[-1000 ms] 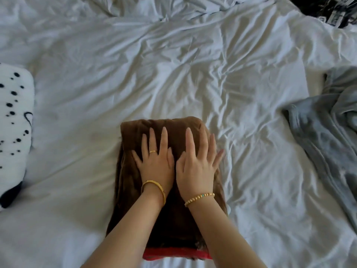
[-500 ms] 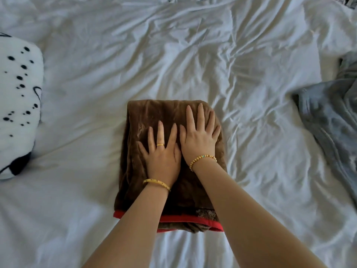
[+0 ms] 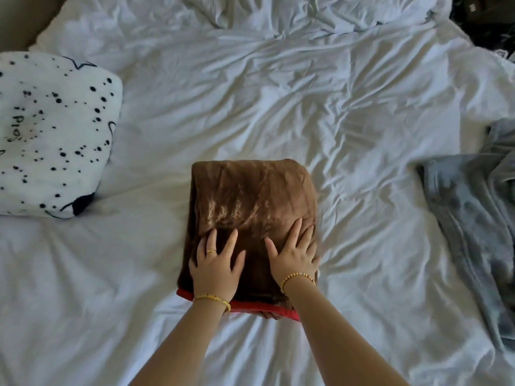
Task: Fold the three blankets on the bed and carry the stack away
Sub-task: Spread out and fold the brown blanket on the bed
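Note:
A brown plush blanket with a red edge lies folded into a thick rectangle in the middle of the bed. My left hand lies flat on its near left part, fingers spread. My right hand presses flat on its near right part, fingers straight. A white blanket with black dots sits folded at the left. A grey blanket lies crumpled and unfolded at the right edge.
The white, wrinkled bed sheet covers the whole bed. Bunched white bedding lies along the far side. Dark clutter shows beyond the bed's far right corner.
Both hands slid back from the far half of the brown blanket to its near half and moved apart. The view pulled back, showing more of the bed.

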Motion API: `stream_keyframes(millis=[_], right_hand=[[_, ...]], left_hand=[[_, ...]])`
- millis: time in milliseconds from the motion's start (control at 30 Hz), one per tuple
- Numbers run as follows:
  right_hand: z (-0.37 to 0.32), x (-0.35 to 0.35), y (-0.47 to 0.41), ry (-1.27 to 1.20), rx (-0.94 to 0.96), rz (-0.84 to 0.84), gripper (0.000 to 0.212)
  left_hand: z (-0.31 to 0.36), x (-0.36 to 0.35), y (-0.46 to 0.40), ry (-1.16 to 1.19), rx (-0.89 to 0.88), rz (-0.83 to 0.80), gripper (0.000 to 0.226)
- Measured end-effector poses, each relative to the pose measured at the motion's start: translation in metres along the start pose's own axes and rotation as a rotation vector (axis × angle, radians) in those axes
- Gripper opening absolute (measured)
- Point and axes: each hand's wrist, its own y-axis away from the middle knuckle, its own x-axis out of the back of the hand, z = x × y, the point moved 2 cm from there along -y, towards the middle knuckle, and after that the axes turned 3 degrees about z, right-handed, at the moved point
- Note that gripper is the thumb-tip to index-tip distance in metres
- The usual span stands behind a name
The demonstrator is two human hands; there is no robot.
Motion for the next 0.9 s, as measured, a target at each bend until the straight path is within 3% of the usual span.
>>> stream_keyframes(millis=[100,167,233,300,400,533,600,767,900], right_hand=[[0.008,0.017,-0.008,-0.235,-0.032,-0.062,0.105],[0.014,0.028,-0.018,-0.437,-0.104,-0.120,0.114],[0.019,0.037,-0.028,-0.603,-0.145,-0.172,0.104],[0.022,0.043,-0.033,-0.684,-0.166,-0.235,0.087],[0.026,0.051,-0.037,-0.750,-0.156,-0.321,0.077],[0.020,0.066,-0.032,-0.952,-0.200,-0.440,0.104],[0.008,0.073,-0.025,-1.101,-0.197,-0.536,0.101],[-0.048,0.077,0.004,-1.363,-0.166,-0.617,0.071],[-0.146,0.062,0.036,-1.509,-0.135,-0.655,0.046]], left_hand=[[-0.013,0.031,-0.026,0.293,0.214,0.229,0.067],[-0.029,0.041,-0.043,0.465,0.461,0.103,0.080],[-0.032,0.041,-0.054,0.707,0.580,-0.150,0.081],[-0.027,0.040,-0.057,0.799,0.541,-0.292,0.078],[-0.024,0.044,-0.055,0.858,0.472,-0.341,0.077],[-0.018,0.060,-0.055,1.095,0.521,-0.519,0.083],[-0.015,0.075,-0.059,1.160,0.515,-0.593,0.079],[-0.041,0.138,-0.082,1.122,0.361,-0.536,0.062],[-0.108,0.212,-0.110,1.056,0.254,-0.398,0.059]])
